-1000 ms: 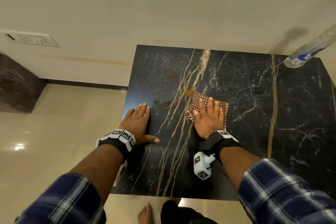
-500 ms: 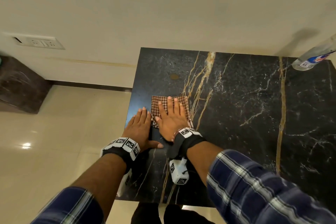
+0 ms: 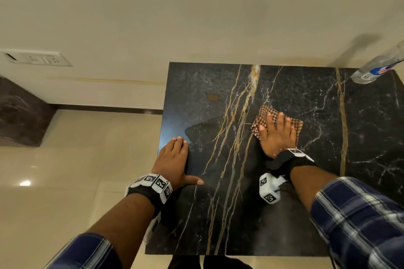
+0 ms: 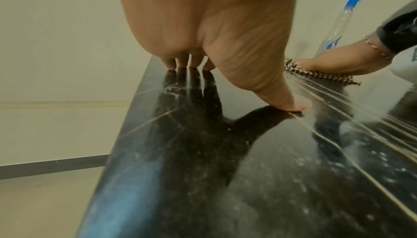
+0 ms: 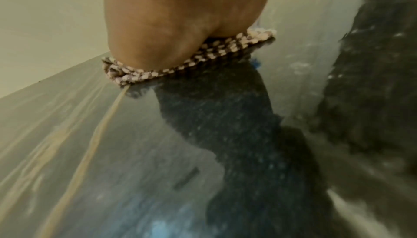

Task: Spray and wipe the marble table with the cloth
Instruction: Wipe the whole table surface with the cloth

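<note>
Wiping step in hand, spraying seemingly done. Lower left of centre in the head view: left hand (image 3: 172,165) flat on the marble table (image 3: 284,214), fingers straight, thumb out, bracing. Right of centre: right hand (image 3: 276,135) pressing the checked cloth (image 3: 265,114), fingers spread wide. Next, probably strokes over unwiped marble. Far upper right: spray bottle (image 3: 376,70).
</note>
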